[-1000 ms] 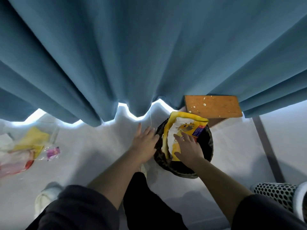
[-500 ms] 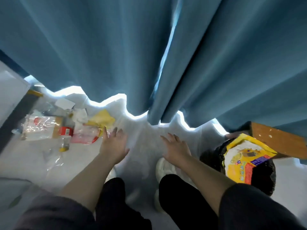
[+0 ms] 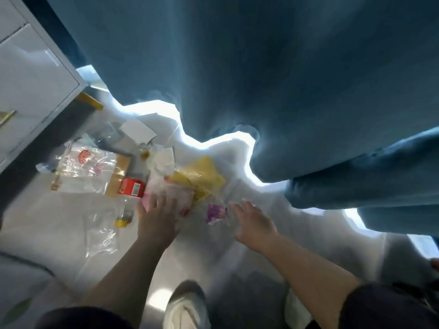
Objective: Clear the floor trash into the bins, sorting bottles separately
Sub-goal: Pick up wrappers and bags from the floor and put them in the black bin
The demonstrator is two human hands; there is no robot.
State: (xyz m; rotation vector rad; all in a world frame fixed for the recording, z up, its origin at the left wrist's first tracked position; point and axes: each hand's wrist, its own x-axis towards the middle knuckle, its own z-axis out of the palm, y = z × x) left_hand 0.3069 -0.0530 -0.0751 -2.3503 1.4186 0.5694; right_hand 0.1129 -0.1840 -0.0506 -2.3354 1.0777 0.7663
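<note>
Both arms reached forward and down from dark sleeves toward the litter on the floor (image 3: 59,222). The left hand (image 3: 158,217) was stretched out flat, fingers spread and straight, its tips lying on a pink packet (image 3: 177,197); it gripped nothing. The right hand (image 3: 254,224) was just as loose, palm down and fingers fanned, beside a purple wrapper (image 3: 215,211). Through the blur I could not tell whether it touched the wrapper or the clear plastic round it.

The trash lay in one heap between the hands and the curtain (image 3: 261,79). A bottle (image 3: 131,186) with a red label lay on its side just left of the left hand, its yellow cap toward the person. A clear bag (image 3: 83,167) with a red logo lay further left, partly over a brown card. A crumpled tissue (image 3: 164,160) and a sheet of paper (image 3: 139,131) lay beyond the bottle, and a yellow bag (image 3: 199,176) touched the pink packet's far side. A loose clear film (image 3: 102,233) sat near the left forearm.

A white cabinet (image 3: 28,74) stood at the left, hemming the heap in, and the curtain's hem hung close over its far edge. A white shoe (image 3: 185,305) showed between the arms.
</note>
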